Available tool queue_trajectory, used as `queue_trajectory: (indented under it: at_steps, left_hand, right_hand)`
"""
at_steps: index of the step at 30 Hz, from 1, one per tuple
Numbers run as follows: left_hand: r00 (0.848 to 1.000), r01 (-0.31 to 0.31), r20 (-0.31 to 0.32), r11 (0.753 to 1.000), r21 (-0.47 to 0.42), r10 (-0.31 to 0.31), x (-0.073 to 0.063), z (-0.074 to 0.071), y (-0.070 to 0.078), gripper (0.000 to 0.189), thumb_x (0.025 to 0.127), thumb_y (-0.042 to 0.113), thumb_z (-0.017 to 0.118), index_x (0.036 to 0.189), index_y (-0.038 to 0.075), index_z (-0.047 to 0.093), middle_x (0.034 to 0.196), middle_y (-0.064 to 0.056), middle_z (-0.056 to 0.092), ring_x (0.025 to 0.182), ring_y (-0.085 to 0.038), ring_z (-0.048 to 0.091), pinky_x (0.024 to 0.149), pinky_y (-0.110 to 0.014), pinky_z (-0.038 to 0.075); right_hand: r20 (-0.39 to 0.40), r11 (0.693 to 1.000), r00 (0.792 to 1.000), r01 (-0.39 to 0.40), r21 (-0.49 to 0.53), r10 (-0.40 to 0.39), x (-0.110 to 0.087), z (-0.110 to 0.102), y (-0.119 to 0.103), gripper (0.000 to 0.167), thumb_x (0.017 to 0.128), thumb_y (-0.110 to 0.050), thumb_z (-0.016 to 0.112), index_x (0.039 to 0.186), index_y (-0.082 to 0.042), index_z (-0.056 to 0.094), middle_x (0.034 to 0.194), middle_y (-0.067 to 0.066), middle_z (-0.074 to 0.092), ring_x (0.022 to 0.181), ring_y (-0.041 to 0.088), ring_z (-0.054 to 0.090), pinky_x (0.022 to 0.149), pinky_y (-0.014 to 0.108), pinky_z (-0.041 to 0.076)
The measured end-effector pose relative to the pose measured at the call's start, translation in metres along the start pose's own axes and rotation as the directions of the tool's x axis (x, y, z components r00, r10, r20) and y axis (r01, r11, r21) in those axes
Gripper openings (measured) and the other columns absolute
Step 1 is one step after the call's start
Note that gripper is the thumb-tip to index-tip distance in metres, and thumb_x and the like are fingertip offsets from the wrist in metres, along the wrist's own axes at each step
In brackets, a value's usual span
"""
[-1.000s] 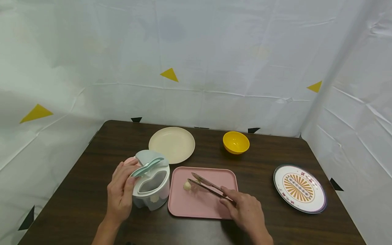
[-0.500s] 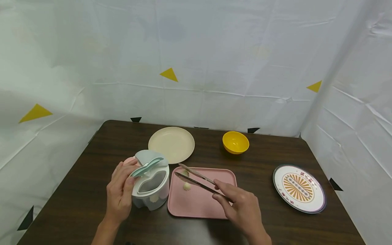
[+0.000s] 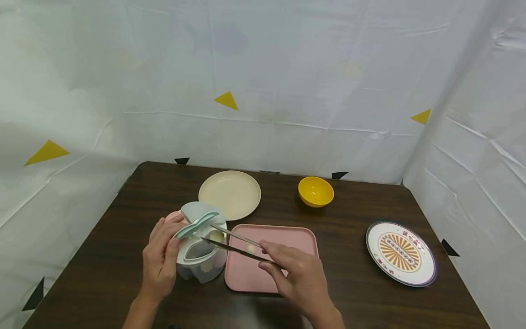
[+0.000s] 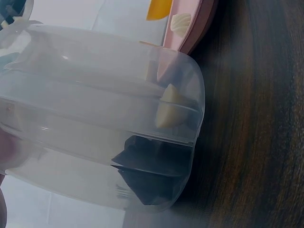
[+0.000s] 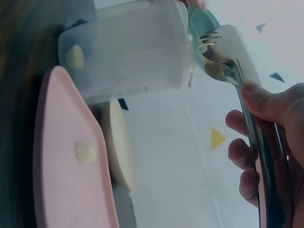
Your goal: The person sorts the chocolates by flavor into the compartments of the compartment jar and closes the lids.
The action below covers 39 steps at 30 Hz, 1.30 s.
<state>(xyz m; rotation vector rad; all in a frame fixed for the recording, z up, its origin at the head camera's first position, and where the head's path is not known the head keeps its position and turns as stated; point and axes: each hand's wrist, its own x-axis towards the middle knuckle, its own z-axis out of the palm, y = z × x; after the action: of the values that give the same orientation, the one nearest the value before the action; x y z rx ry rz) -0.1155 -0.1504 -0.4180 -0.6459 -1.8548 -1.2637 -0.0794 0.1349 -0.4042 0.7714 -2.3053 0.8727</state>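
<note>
In the head view my left hand (image 3: 162, 256) grips the rim of a lidded container (image 3: 197, 269) with a translucent body, holding up its teal flap (image 3: 195, 226). My right hand (image 3: 302, 278) holds metal serving tongs (image 3: 242, 252), one tip fork-shaped and the other spoon-shaped. Between those tips sits a pale piece (image 3: 217, 236), over the container's opening. Through the translucent wall in the left wrist view, another pale piece (image 4: 171, 108) and a dark angular shape (image 4: 154, 166) show. A ridged, shell-shaped pale piece (image 5: 85, 152) lies on the pink tray (image 5: 61, 190).
A cream plate (image 3: 230, 194) stands behind the container, with a yellow bowl (image 3: 316, 192) farther right. Toward the table's right side lies a white patterned plate (image 3: 402, 253). White sheeting (image 3: 271, 82) rises behind the table's back edge.
My right hand has lifted a pale piece off the tray with the tongs and carried it left, over the container. The left hand has stayed on the container.
</note>
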Motion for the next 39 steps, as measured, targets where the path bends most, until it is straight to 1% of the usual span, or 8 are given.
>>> queue_trajectory:
  at_steps: [5, 10, 16, 21, 26, 33, 36, 39]
  left_hand:
    - [1.000, 0.010, 0.003, 1.000, 0.003, -0.010, 0.000, 0.000, 0.000, 0.024, 0.090, -0.008, 0.045, 0.103, -0.009, 0.065, 0.101, -0.026, 0.065, 0.118, -0.036, 0.057, 0.114, -0.044, 0.022]
    - [1.000, -0.003, -0.003, 1.000, -0.002, 0.003, -0.001, 0.001, -0.001, 0.023, 0.091, -0.007, 0.045, 0.103, -0.009, 0.065, 0.101, -0.025, 0.066, 0.119, -0.034, 0.057, 0.113, -0.047, 0.023]
    - [1.000, -0.017, -0.011, 1.000, -0.013, 0.017, -0.001, 0.001, -0.003, 0.023, 0.092, -0.006, 0.045, 0.103, -0.009, 0.065, 0.102, -0.023, 0.066, 0.120, -0.032, 0.057, 0.113, -0.043, 0.023]
    - [1.000, -0.018, -0.013, 1.000, -0.012, 0.017, -0.001, 0.002, -0.003, 0.023, 0.092, -0.006, 0.045, 0.103, -0.010, 0.065, 0.102, -0.024, 0.066, 0.120, -0.032, 0.057, 0.113, -0.043, 0.023]
    - [1.000, -0.005, -0.005, 1.000, -0.009, 0.004, -0.001, 0.001, -0.001, 0.023, 0.091, -0.007, 0.045, 0.103, -0.009, 0.065, 0.101, -0.025, 0.066, 0.119, -0.033, 0.057, 0.113, -0.045, 0.023]
    - [1.000, 0.001, 0.001, 1.000, -0.008, -0.001, -0.001, 0.000, -0.001, 0.024, 0.090, -0.008, 0.046, 0.103, -0.008, 0.066, 0.101, -0.024, 0.066, 0.119, -0.034, 0.057, 0.113, -0.046, 0.022]
    - [1.000, -0.001, -0.002, 1.000, -0.010, 0.001, -0.001, 0.001, -0.001, 0.024, 0.090, -0.008, 0.045, 0.103, -0.008, 0.066, 0.101, -0.024, 0.066, 0.119, -0.034, 0.057, 0.113, -0.046, 0.022]
    - [1.000, -0.003, -0.003, 1.000, -0.010, 0.003, -0.001, 0.001, -0.001, 0.024, 0.090, -0.007, 0.046, 0.103, -0.008, 0.066, 0.101, -0.024, 0.066, 0.119, -0.034, 0.057, 0.113, -0.045, 0.022]
  right_hand:
    - [0.018, 1.000, 1.000, 0.017, -0.023, -0.016, 0.003, 0.006, -0.004, 0.047, 0.081, -0.022, 0.080, 0.127, -0.019, 0.068, 0.104, -0.007, 0.073, 0.082, 0.006, 0.069, 0.068, 0.020, 0.053]
    - [0.038, 0.999, 0.999, 0.024, -0.026, -0.023, 0.003, 0.011, -0.006, 0.049, 0.082, -0.022, 0.080, 0.129, -0.019, 0.067, 0.107, -0.007, 0.072, 0.085, 0.007, 0.069, 0.067, 0.020, 0.053]
    - [0.066, 1.000, 0.998, -0.019, -0.008, 0.019, 0.002, 0.012, -0.008, 0.050, 0.082, -0.023, 0.080, 0.130, -0.021, 0.065, 0.106, -0.008, 0.072, 0.079, 0.002, 0.066, 0.064, 0.016, 0.050]
    - [0.062, 1.000, 0.998, -0.004, -0.001, 0.004, 0.002, 0.011, -0.008, 0.049, 0.084, -0.025, 0.078, 0.130, -0.019, 0.065, 0.105, -0.007, 0.072, 0.071, -0.002, 0.062, 0.061, 0.013, 0.048]
    - [0.074, 1.000, 0.997, -0.016, -0.011, 0.017, 0.001, 0.010, -0.007, 0.051, 0.083, -0.027, 0.079, 0.131, -0.020, 0.064, 0.108, -0.009, 0.071, 0.070, -0.004, 0.061, 0.062, 0.013, 0.048]
    - [0.074, 0.999, 0.997, -0.037, -0.021, 0.038, -0.002, 0.004, -0.001, 0.055, 0.082, -0.028, 0.080, 0.133, -0.021, 0.063, 0.106, -0.009, 0.071, 0.069, -0.001, 0.059, 0.064, 0.016, 0.049]
    - [0.063, 0.998, 0.996, -0.061, -0.022, 0.062, -0.004, 0.000, 0.005, 0.053, 0.082, -0.029, 0.079, 0.132, -0.020, 0.063, 0.104, -0.012, 0.069, 0.068, -0.001, 0.057, 0.060, 0.017, 0.047]
    - [0.050, 0.994, 0.994, -0.096, -0.052, 0.099, -0.007, -0.003, 0.011, 0.052, 0.080, -0.029, 0.080, 0.129, -0.022, 0.064, 0.101, -0.016, 0.067, 0.067, -0.004, 0.056, 0.056, 0.018, 0.044]
